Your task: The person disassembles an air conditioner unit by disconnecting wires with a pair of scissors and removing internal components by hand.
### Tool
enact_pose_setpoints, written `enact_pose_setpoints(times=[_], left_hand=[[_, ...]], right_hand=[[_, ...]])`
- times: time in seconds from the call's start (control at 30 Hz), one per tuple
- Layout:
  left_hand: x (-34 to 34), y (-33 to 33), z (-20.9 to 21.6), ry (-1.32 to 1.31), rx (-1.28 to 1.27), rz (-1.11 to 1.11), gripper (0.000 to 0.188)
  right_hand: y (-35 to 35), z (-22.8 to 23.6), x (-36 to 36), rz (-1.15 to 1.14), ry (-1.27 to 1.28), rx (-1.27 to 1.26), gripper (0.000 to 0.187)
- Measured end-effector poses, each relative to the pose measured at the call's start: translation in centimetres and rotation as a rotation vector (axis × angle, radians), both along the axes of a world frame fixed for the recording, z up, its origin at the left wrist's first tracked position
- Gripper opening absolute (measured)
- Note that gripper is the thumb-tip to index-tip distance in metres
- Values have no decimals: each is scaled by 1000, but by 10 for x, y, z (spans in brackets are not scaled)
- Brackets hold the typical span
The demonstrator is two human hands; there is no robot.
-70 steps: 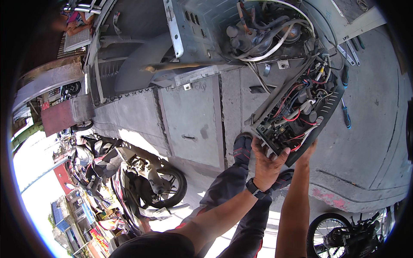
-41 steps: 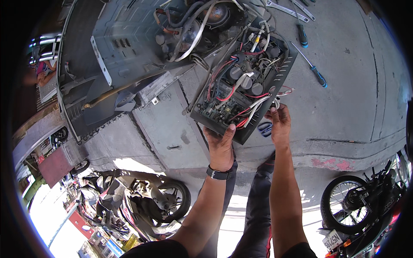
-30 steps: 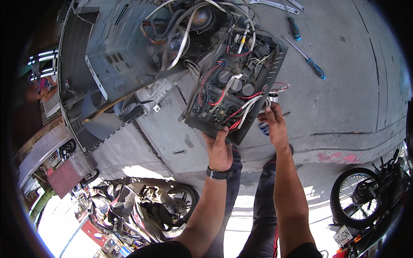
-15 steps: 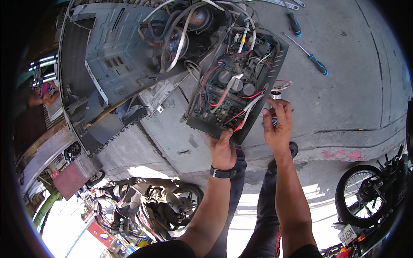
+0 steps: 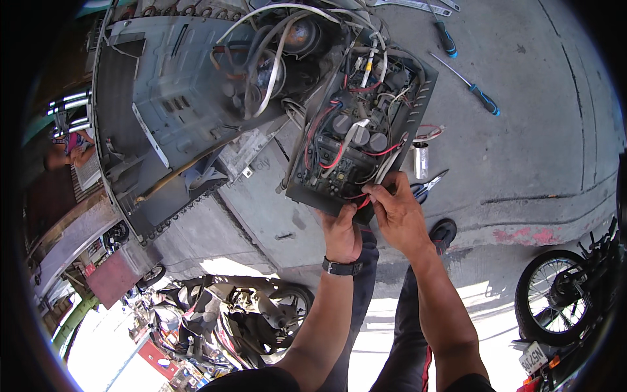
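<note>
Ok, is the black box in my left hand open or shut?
Open: the box shows its circuit board and wires, no cover over them.

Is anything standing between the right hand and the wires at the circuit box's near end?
Nothing visible: the right hand has its fingers at the wires, though whether they pinch one is unclear. The left hand holds the circuit box alongside; the scissors lie rightward on the ground.
</note>
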State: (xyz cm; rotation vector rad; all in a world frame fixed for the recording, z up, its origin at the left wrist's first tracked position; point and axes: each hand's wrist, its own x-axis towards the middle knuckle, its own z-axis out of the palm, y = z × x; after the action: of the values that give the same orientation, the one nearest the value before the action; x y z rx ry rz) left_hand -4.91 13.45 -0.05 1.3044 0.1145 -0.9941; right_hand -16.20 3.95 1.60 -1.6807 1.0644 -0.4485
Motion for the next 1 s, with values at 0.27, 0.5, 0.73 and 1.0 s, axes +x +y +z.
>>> enact_pose_setpoints(times=[0.27, 0.5, 0.73, 1.0], left_hand=[[1, 1, -1, 41, 27, 31, 45], [-5, -16, 9, -2, 55, 115, 43], [-8, -14, 3, -21, 79, 81, 41], [-13, -15, 2, -97, 70, 52, 41]], right_hand=[[11, 6, 7, -114, -29, 28, 24], [13, 3, 8, -131, -34, -11, 23], [14, 0, 5, -126, -29, -1, 24], [18, 0, 2, -125, -7, 0, 33]])
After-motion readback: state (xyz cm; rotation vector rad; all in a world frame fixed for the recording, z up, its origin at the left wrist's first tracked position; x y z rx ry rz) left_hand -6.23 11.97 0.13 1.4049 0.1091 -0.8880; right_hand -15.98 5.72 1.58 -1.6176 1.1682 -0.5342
